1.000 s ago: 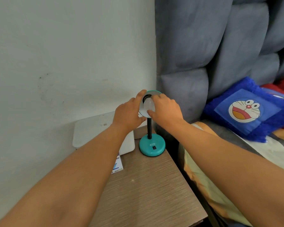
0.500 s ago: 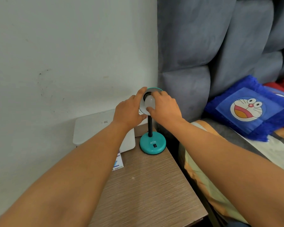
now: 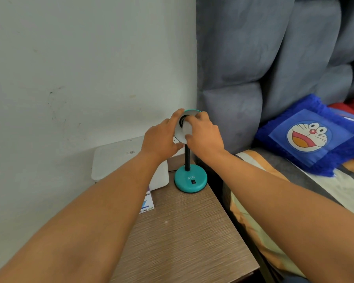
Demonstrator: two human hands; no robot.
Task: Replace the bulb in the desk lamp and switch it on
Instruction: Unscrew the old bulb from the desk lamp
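- The right hand [image 3: 204,137] is closed around the white bulb [image 3: 187,129], thumb under it and fingers over the top, at the mouth of the lamp's shade [image 3: 190,111].
- The left hand [image 3: 161,139] grips the left rim of that shade, thumb reaching up over the edge, which braces the lamp head against the twist.
- Whether the bulb is being turned in or out cannot be told from this view; its cap and the dark socket are mostly hidden by the fingers.
- To do the step well, I judge the bulb should be kept in line with the socket, so the thread does not cross, and turned with light finger pressure only; the envelope may be brittle.
- The left hand should hold the shade firmly, since the thin black neck [image 3: 187,158] looks flexible and could bend away under the turning force.
- The teal base [image 3: 190,178] stands at the back right corner of the wooden bench [image 3: 182,231], near the edge beside the bed [image 3: 294,180]; pushing sideways could slide it off.
- The black switch [image 3: 193,182] on the base faces the person, untouched, and is easy to reach once the bulb is seated.
- A white box [image 3: 119,158] and a small printed carton [image 3: 147,203] lie just left of the base, clear of both hands.
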